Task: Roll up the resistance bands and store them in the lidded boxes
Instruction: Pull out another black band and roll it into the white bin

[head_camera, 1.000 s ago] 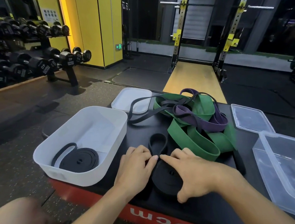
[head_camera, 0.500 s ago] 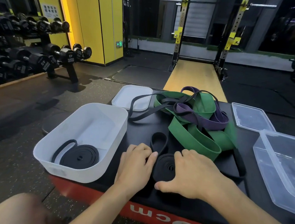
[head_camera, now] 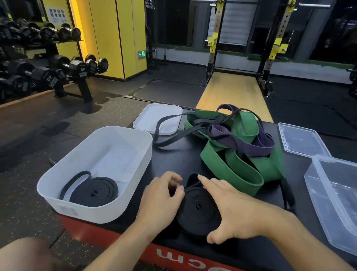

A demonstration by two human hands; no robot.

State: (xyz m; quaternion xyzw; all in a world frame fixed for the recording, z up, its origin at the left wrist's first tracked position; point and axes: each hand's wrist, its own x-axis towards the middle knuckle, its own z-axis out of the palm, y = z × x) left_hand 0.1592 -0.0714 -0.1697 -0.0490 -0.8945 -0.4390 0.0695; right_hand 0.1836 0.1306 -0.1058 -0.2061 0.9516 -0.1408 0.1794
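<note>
Head view: against a second ago, the black band coil (head_camera: pixel 197 209), on the platform beside the white box (head_camera: pixel 144 154), is larger and its loose tail shorter. Your right hand (head_camera: pixel 238 206) lies spread on it, fingers straight. Your left hand (head_camera: pixel 159 200) curls at its edge; grip unclear. Rolling judged nearly complete; boxing follows.

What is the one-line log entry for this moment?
step: rolling black coil | left hand: grips coil edge | right hand: flat across coil | white box: one rolled band inside
</note>
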